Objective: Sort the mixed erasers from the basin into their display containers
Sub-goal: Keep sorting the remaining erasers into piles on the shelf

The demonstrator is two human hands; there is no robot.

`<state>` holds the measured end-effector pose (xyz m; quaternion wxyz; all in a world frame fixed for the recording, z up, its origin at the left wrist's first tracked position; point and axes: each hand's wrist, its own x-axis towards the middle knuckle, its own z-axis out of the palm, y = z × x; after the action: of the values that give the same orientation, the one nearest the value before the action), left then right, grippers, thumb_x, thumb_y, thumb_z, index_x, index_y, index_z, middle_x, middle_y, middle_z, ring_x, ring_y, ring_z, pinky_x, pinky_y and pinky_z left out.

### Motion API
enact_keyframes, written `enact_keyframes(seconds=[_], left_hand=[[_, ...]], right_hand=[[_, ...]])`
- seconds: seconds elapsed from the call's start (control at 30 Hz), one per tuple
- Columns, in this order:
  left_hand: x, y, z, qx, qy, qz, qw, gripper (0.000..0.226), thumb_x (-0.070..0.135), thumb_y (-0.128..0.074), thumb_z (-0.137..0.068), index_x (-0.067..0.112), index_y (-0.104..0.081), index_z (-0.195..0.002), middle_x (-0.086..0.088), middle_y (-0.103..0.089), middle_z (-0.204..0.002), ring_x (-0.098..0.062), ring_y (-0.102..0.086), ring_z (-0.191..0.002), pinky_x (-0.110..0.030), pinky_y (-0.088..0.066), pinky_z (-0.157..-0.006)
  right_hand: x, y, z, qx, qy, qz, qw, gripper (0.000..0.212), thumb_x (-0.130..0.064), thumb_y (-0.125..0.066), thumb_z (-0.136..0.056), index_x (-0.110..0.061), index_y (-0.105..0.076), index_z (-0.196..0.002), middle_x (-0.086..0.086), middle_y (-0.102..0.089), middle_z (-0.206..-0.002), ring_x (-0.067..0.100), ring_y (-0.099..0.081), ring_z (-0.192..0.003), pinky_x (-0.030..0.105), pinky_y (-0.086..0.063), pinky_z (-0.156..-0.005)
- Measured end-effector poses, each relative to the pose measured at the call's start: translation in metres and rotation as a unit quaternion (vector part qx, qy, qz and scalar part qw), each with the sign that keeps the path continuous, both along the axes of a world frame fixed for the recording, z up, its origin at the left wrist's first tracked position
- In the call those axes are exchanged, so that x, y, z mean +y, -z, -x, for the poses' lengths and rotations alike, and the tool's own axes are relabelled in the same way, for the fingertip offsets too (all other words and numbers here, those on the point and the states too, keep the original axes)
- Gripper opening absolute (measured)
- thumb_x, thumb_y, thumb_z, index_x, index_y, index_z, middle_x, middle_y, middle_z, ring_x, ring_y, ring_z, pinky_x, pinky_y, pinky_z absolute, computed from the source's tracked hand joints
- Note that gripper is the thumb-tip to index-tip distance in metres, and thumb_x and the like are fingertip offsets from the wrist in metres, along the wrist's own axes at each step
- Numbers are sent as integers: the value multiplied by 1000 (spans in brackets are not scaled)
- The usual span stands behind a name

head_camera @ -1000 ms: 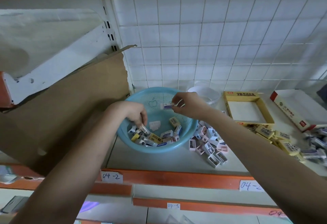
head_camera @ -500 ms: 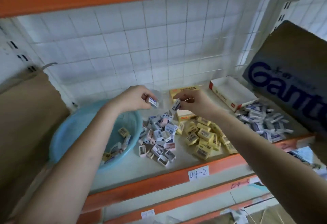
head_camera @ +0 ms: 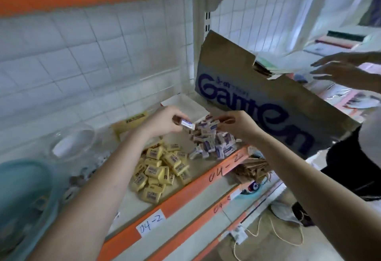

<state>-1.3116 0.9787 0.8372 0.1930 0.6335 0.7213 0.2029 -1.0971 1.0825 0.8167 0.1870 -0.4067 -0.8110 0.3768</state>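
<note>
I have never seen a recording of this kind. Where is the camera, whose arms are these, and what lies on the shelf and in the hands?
There is no machine here: a person wears one camera on the head, looking forward and down, so both long arms are that person's own. The left hand pinches a small white-and-blue eraser. The right hand reaches with curled fingers to the top of a pile of white-and-blue erasers; whether it holds one is too blurred to tell. On the shelf also lie a pile of yellow erasers, a clear bowl and, at the far left, the blue basin. A cardboard sheet leans at the right. The hands beyond it belong to another person.
</note>
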Motion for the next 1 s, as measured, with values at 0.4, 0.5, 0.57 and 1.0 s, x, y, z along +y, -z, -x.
enact_keyframes(seconds=[0.4, 0.5, 0.57, 1.0], left_hand=[[48, 40, -47, -27, 1, -7, 1000, 27, 8, -73, -79, 25, -67, -100, 5, -65, -105, -12, -60, -96, -17, -45, -77], [44, 42, -46, -10, 1, -23, 1000, 29, 13, -75, -78, 24, -67, -104, 5, -63, -109, -12, -58, -101, -28, -46, -89], [39, 40, -40, -3, -9, -29, 1000, 32, 15, -74, -79, 26, -65, -108, 6, -60, -114, -11, -57, -100, -26, -46, -89], [-93, 7, 54, 39, -174, -92, 980, 32, 5, -71, -78, 18, -68, -106, 6, -60, -108, -9, -53, -97, -17, -37, -81]], right_hand=[[24, 32, -31, -26, -21, -67, 997, 38, -15, -69, -84, -16, -61, -121, -3, -66, -108, 6, -60, -90, 19, -49, -82], [26, 35, -25, 14, -16, -91, 996, 35, -14, -70, -83, -13, -63, -117, -2, -68, -106, 8, -62, -89, 21, -51, -83], [27, 33, -20, 45, -17, -92, 995, 29, -11, -70, -83, -12, -65, -112, 0, -68, -101, 11, -63, -88, 24, -52, -83], [-35, 1, 108, 79, -203, -142, 966, 23, -13, -66, -85, -13, -67, -108, -2, -64, -103, 9, -57, -85, 16, -45, -79]])
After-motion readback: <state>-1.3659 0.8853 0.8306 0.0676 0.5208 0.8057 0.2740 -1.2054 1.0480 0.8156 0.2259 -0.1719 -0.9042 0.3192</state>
